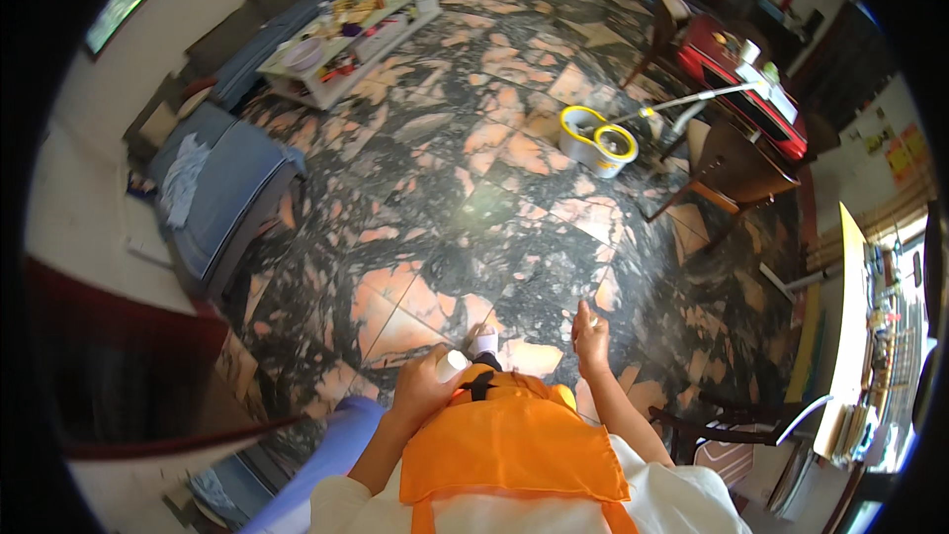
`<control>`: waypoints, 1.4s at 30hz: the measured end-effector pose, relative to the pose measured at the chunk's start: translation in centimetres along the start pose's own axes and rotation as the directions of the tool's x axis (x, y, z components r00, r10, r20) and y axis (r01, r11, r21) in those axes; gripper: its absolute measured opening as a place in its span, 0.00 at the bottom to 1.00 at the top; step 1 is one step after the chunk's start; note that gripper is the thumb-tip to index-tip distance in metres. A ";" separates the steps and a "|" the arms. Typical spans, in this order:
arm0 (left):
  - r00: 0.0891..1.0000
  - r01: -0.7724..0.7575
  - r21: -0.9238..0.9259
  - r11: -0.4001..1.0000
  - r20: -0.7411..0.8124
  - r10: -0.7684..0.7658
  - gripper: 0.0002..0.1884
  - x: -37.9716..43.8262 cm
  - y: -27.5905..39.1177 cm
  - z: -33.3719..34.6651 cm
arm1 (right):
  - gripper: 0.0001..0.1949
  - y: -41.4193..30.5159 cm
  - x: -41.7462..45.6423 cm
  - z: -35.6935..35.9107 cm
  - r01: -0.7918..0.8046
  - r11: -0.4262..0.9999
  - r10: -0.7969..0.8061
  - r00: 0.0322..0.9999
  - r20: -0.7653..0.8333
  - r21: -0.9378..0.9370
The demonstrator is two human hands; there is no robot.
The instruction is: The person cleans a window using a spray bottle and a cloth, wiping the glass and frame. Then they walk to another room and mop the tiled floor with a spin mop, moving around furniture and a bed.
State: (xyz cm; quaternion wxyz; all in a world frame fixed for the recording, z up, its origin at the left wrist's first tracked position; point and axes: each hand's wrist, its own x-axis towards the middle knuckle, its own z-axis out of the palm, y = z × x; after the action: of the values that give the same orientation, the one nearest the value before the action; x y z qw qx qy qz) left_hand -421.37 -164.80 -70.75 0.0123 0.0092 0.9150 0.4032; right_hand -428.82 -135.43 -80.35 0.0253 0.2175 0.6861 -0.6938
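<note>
My left hand [425,386] is closed around a white cylindrical object [451,366] at my waist, whose round end faces up; the rest of it is hidden. My right hand [591,334] hangs in front of me on the right, over the floor, its fingers partly curled; whether anything is inside it cannot be told. An orange apron [511,452] covers my front between both arms. Blue-violet cloth [334,445] lies along the outer side of my left arm. One foot in a light slipper [485,341] shows below the apron.
A grey twin mop bucket [593,152] with yellow rims stands ahead right, a mop handle [689,99] leaning from it to a red table [700,52]. Wooden chairs [749,163] flank the table. On the left are a blue-covered sofa [215,185] and a low coffee table [326,94]; a bright desk [845,334] is right.
</note>
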 end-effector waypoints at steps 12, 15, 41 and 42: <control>0.926 -0.325 -0.073 0.943 0.176 0.333 0.16 40.1 3.2 3.1 | 0.27 -6.0 22.5 -4.9 -0.171 0.940 0.295 0.843 -0.450 0.296; 0.941 -0.250 -0.029 0.968 0.227 0.250 0.17 48.2 4.3 5.4 | 0.26 -5.6 30.2 -5.0 -0.223 0.819 0.481 0.769 -0.421 0.528; 0.954 -0.146 -0.052 0.988 0.255 0.154 0.14 123.9 8.1 5.4 | 0.30 -40.3 100.3 19.0 -0.246 0.673 0.256 0.962 0.093 0.697; 0.948 -0.144 -0.095 0.985 0.272 0.165 0.13 127.1 9.3 6.9 | 0.31 -40.9 102.0 18.2 -0.210 0.680 0.233 0.970 0.064 0.702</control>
State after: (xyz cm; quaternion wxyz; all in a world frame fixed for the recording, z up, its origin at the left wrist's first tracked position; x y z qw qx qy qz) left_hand -548.10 -150.08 -70.47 0.1097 0.1370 0.8851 0.4311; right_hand -539.58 -123.77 -76.81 0.0138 0.3024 0.3384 -0.8910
